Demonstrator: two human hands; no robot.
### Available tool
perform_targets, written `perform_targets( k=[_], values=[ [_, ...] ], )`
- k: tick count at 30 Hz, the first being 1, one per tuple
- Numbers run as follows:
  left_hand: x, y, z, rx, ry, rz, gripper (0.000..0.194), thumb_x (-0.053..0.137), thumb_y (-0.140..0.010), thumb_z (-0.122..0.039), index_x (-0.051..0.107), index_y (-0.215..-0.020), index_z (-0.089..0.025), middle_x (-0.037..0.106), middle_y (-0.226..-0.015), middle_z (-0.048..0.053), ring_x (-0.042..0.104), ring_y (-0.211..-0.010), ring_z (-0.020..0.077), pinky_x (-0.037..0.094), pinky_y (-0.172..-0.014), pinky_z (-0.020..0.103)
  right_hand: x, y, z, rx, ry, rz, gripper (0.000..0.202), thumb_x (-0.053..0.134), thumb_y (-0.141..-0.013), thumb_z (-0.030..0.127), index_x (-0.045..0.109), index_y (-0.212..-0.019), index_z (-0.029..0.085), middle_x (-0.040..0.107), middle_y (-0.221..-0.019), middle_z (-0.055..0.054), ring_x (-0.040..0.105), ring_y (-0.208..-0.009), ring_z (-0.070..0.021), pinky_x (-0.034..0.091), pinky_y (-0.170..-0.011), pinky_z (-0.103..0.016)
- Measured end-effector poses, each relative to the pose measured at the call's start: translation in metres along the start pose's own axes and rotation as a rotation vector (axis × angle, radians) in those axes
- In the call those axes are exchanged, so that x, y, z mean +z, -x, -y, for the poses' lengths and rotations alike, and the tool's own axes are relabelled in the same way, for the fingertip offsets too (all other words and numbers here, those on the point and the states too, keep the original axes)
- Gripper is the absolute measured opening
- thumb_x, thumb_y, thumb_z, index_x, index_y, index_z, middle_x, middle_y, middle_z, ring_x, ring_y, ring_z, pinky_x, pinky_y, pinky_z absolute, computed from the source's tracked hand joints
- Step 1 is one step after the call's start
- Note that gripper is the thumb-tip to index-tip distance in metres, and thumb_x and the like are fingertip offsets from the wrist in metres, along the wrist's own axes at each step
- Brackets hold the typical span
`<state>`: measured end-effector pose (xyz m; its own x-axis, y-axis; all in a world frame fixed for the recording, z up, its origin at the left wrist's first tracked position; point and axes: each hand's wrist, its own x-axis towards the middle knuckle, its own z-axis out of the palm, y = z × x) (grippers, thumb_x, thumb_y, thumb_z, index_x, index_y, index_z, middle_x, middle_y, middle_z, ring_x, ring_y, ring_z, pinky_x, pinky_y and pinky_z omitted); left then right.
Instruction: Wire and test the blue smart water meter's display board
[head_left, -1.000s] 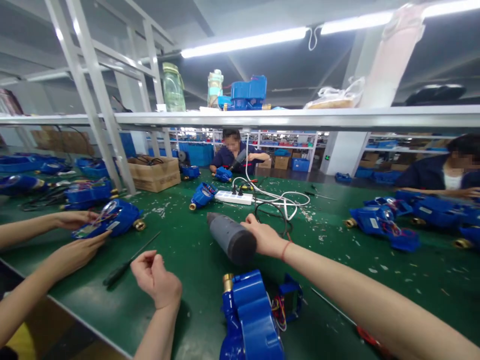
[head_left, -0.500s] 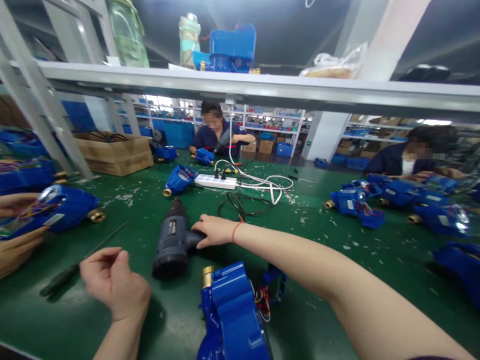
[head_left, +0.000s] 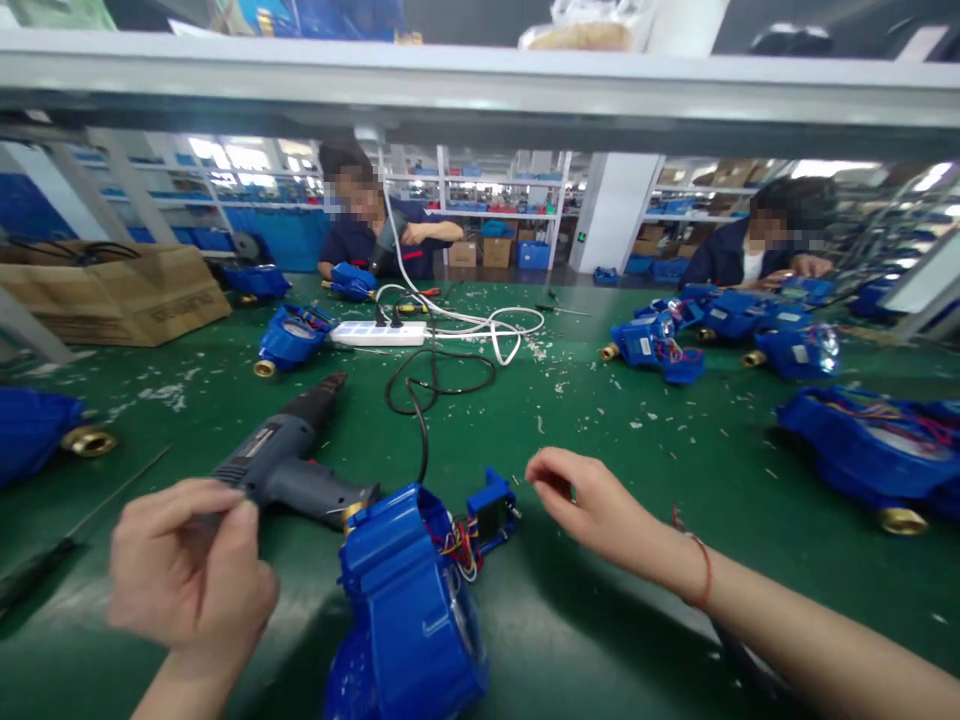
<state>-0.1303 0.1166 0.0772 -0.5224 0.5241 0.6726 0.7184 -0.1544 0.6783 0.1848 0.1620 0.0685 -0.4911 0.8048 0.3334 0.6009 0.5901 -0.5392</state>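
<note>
On the broad green workbench [head_left: 570,425], the step in hand looks like a change of grip, with neither hand visibly handling a tool. The glossy blue moulded housing [head_left: 412,625] lies between the hands, to the right of the left fingers and to the left of the right fingers, nearer the person than the right fingertips. Gripping it would call for the right hand to move left and toward the body, clear of the loose wires.

The dark grey pistol-shaped heat gun [head_left: 281,450] lies on its side beyond the left fingers, nozzle pointing away; whether they touch it cannot be told. The left hand [head_left: 187,570] is curled shut, thumb against index, with nothing visible in it. The right hand [head_left: 600,510] is empty, fingers loosely bent and parted from the thumb.

The long thin screwdriver [head_left: 37,575] lies left of the left fingers. The small blue framed cover [head_left: 489,497] stands just left of the right fingertips, the thin multicoloured wires [head_left: 463,545] joining it to the housing.
</note>
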Motion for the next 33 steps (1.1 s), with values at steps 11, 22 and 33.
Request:
perform_targets(
  k=[11, 22, 33],
  values=[
    [0.088, 0.005, -0.092, 0.31, -0.294, 1.323, 0.026, 0.062, -0.071, -0.044, 0.07, -0.089, -0.027, 0.075, -0.088, 0.005, 0.07, -0.08, 0.028, 0.051, -0.07, 0.036, 0.045, 0.063, -0.004, -0.122, 0.121, 0.18, 0.03, 0.047, -0.09, 0.014, 0.06, -0.118, 0.016, 0.062, -0.088, -0.007, 0.056, -0.079, -0.0207, 0.04, -0.065, -0.032],
    [0.115, 0.0, -0.103, 0.399, -0.487, 1.531, 0.009, 0.064, -0.067, -0.032, 0.069, -0.071, -0.026, 0.07, -0.07, 0.003, 0.065, -0.068, 0.0259, 0.043, -0.061, 0.032, 0.055, 0.066, 0.003, -0.171, 0.312, 0.189, 0.039, 0.045, -0.096, 0.028, 0.05, -0.133, 0.017, 0.063, -0.091, -0.005, 0.058, -0.08, -0.0218, 0.037, -0.063, -0.035],
    [0.123, -0.022, -0.1, 0.15, -0.443, 1.676, 0.028, 0.07, -0.063, -0.039, 0.071, -0.086, -0.023, 0.07, -0.072, 0.0, 0.063, -0.069, 0.023, 0.044, -0.06, 0.029, 0.058, 0.061, 0.0, -0.056, -0.005, 0.164, 0.043, 0.045, -0.09, 0.017, 0.053, -0.132, 0.015, 0.062, -0.091, -0.01, 0.055, -0.078, -0.0214, 0.031, -0.063, -0.033]
  ],
)
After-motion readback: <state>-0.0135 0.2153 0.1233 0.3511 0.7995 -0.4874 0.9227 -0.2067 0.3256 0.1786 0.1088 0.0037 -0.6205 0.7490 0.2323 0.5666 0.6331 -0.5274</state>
